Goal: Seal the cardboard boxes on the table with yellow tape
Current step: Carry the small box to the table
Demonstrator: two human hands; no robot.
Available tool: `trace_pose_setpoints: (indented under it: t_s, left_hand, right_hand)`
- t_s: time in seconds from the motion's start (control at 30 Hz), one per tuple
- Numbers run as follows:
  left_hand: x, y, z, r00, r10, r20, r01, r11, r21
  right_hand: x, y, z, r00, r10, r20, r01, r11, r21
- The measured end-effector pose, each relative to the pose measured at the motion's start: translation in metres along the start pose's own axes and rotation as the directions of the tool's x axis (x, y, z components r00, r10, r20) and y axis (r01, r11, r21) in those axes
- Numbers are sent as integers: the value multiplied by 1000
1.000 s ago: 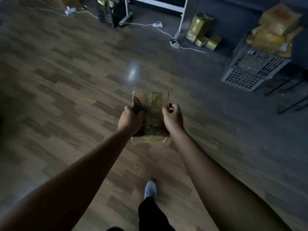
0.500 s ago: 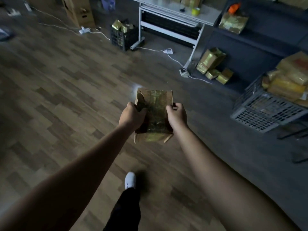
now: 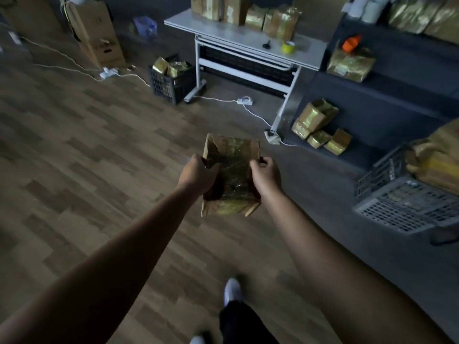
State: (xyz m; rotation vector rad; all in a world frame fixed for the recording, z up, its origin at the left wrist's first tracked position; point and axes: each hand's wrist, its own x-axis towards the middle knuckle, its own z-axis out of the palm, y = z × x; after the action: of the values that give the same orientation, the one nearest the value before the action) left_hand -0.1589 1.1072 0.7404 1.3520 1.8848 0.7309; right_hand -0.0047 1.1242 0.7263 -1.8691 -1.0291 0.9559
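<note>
- The cardboard box (image 3: 232,170) is held in the air over the wooden floor (image 3: 99,145), near the middle of the view. The left hand (image 3: 198,177) curls round its left side and the right hand (image 3: 267,176) round its right, thumbs on top.
- Over the last second the grip has not changed, but the desk (image 3: 236,37) has come fully into view at the far side. The yellow tape roll (image 3: 288,47) sits on its right end, and more boxes (image 3: 280,21) stand along the back.
- This suggests the carry toward the desk is under way. The box already bears a glossy yellowish strip down its lid.
- Open floor lies straight ahead. The black crate (image 3: 171,80) at far left, the white cable (image 3: 258,115) by the desk leg and the grey basket (image 3: 402,209) at right edge the path.
</note>
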Motion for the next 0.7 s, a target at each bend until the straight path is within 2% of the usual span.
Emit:
trace_pose_setpoints:
  t_s: [0.2, 0.43, 0.57, 0.7]
  left_hand:
    - [143, 54, 18, 999, -2, -39, 2, 1000, 19]
    - [288, 115, 33, 995, -72, -71, 70, 997, -30]
    - [362, 144, 36, 993, -54, -102, 52, 998, -21]
    - [446, 156, 36, 995, -68, -69, 64, 996, -54]
  right_hand:
    - [148, -49, 38, 999, -44, 25, 43, 998, 44]
    - [301, -124, 57, 993, -68, 98, 68, 998, 10]
    - [371, -156, 77, 990, -68, 120, 69, 998, -2]
    - [444, -186, 109, 987, -56, 150, 57, 998, -3]
